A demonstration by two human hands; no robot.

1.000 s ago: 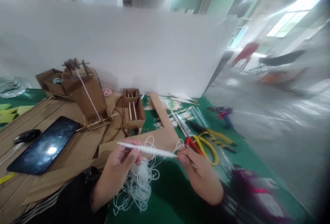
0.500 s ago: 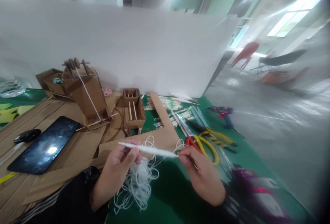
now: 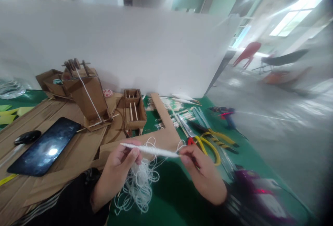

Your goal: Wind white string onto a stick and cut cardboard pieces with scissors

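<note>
Between my hands lies a thin stick wound with white string (image 3: 156,150), thicker in the middle and tapered at both ends. My left hand (image 3: 122,163) pinches it near its left end, thumb on top. At the other end, the fingertips of my right hand (image 3: 204,172) close on the bare tip of the stick. Beneath my left hand a loose tangle of white string (image 3: 139,187) rests on the green table surface (image 3: 174,194), with loops rising behind the wound stick.
Scissors (image 3: 200,146) and yellow-black pliers (image 3: 221,139) lie right of centre, near a glue gun (image 3: 226,115). Bundled sticks (image 3: 179,115) are at the back. Cardboard boxes (image 3: 135,111), a cardboard pulley stand (image 3: 91,97) and a phone (image 3: 45,146) are on the left. A white partition (image 3: 130,45) stands behind.
The wound stick and both hands keep nearly the same place. My right fingers have shifted slightly at the stick's tip.
</note>
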